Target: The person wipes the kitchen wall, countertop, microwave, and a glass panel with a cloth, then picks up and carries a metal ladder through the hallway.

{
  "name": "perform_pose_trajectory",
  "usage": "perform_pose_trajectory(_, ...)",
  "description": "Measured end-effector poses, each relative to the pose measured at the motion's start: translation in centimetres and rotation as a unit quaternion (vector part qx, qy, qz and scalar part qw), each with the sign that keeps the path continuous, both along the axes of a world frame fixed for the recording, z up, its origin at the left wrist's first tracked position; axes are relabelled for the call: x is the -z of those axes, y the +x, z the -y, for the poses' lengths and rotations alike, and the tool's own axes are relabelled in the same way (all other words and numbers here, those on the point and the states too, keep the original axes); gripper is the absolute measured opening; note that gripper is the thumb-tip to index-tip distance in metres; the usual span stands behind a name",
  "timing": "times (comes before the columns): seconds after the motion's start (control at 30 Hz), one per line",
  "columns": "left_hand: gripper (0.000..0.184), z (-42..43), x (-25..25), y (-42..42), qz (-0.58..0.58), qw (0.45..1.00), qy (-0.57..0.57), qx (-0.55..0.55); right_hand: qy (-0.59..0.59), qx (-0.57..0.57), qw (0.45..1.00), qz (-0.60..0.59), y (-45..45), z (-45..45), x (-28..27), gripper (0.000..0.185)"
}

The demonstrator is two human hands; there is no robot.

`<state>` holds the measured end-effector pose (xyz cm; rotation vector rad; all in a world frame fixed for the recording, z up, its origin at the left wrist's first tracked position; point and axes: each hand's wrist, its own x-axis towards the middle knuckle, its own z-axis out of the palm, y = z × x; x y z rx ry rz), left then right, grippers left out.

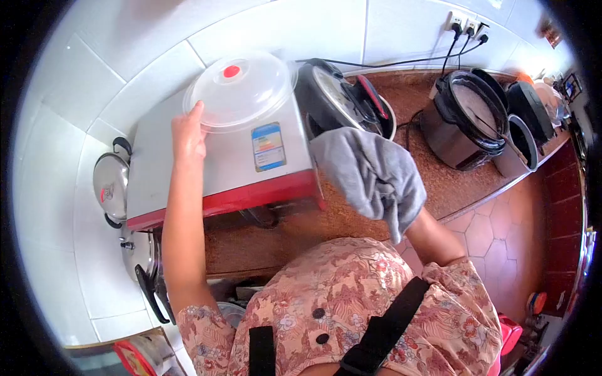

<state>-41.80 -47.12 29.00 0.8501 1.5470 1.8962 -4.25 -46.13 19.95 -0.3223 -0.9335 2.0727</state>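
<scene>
Left hand (pixel 189 135) — fingers gripping clear lid (pixel 251 88) by its rim, over red-fronted appliance (pixel 229 169). Grey cloth (pixel 376 175) covers right hand — finger state can't be told.

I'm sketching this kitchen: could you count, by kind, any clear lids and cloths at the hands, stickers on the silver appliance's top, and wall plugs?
Clear lid: 1
Grey cloth: 1
Blue sticker: 1
Black plugs: 3
Total: 6

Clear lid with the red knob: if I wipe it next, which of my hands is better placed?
Probably your right hand, since the grey cloth is wrapped over it. Your left hand is at the rim of the clear lid, better placed to steady it.
</scene>
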Motion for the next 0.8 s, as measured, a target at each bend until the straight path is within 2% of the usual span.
perform_pose_trajectory(0.1, 0.036, 0.8, -0.7, 0.3, -0.124, 0.979, -0.116, -0.109, -0.056, 0.014, 0.998, -0.012, -1.7, -0.1, 1.2, 0.050)
perform_pose_trajectory(0.2, 0.036, 3.3, -0.8, 2.1, -0.351, 0.905, -0.109, -0.212, -0.095, 0.036, 0.995, -0.012, -3.3, 0.2, 2.0, 0.052)
perform_pose_trajectory(0.3, 0.039, 8.3, 1.1, 0.8, -0.483, 0.854, -0.021, -0.195, -0.101, 0.069, 0.992, 0.015, -5.2, 1.0, 1.3, 0.053)
perform_pose_trajectory(0.37, 0.034, 13.1, 2.6, 0.8, -0.536, 0.813, 0.026, -0.227, -0.039, 0.055, 0.997, 0.043, -7.8, 2.7, -1.6, 0.054)
perform_pose_trajectory(0.47, 0.032, 19.4, 5.4, -1.4, -0.580, 0.754, 0.045, -0.305, 0.213, -0.052, 0.972, 0.089, -11.7, 8.0, -9.8, 0.049)
perform_pose_trajectory(0.5, 0.034, 20.7, 5.9, -2.3, -0.555, 0.752, 0.048, -0.351, 0.240, -0.067, 0.964, 0.092, -12.6, 8.2, -10.3, 0.046)
perform_pose_trajectory(0.53, 0.035, 21.6, 6.7, -3.4, -0.528, 0.750, 0.052, -0.395, 0.334, -0.068, 0.925, 0.167, -13.8, 7.8, -10.7, 0.044)
perform_pose_trajectory(0.57, 0.037, 22.3, 7.5, -4.6, -0.498, 0.748, 0.059, -0.436, 0.471, -0.020, 0.856, 0.212, -15.6, 8.0, -10.8, 0.042)
perform_pose_trajectory(0.63, 0.044, 22.9, 10.0, -7.9, -0.404, 0.792, 0.049, -0.456, 0.665, 0.014, 0.726, 0.176, -20.0, 6.9, -10.8, 0.042)
perform_pose_trajectory(0.7, 0.044, 23.4, 11.1, -10.9, -0.335, 0.814, 0.077, -0.468, 0.777, 0.042, 0.589, 0.219, -23.5, 8.7, -11.1, 0.037)
perform_pose_trajectory(0.77, 0.048, 24.1, 10.4, -13.2, -0.315, 0.814, 0.065, -0.485, 0.853, 0.061, 0.446, 0.264, -26.1, 10.1, -10.2, 0.034)
perform_pose_trajectory(0.8, 0.049, 24.3, 10.1, -14.3, -0.305, 0.814, 0.059, -0.491, 0.854, 0.053, 0.447, 0.261, -27.3, 10.4, -10.1, 0.033)
